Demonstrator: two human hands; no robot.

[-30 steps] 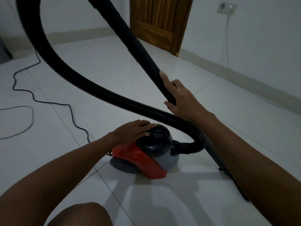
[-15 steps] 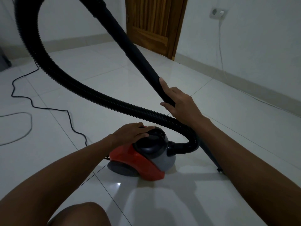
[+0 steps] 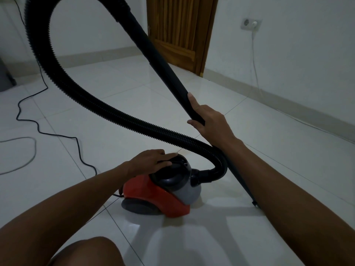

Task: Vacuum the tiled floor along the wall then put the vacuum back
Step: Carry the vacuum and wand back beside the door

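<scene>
White glossy floor tiles [image 3: 249,150] everywhere, dim light, wooden door [image 3: 182,31] up at 12 o'clock. Going left to right: a black power cord [image 3: 57,134] snakes across at 9 o'clock, its far end cut off at the top edge. The left hand [image 3: 151,162] lies with fingers pretty flat on the dark top of the red and grey vacuum [image 3: 163,186], around 6 o'clock. The ribbed hose [image 3: 123,116] loops up out of frame. The right hand [image 3: 209,121] is wrapped around the black wand [image 3: 163,62]; the arm hides most of the wand's lower part. Wall socket [image 3: 250,24] at 1 o'clock with 1 plug in.
</scene>
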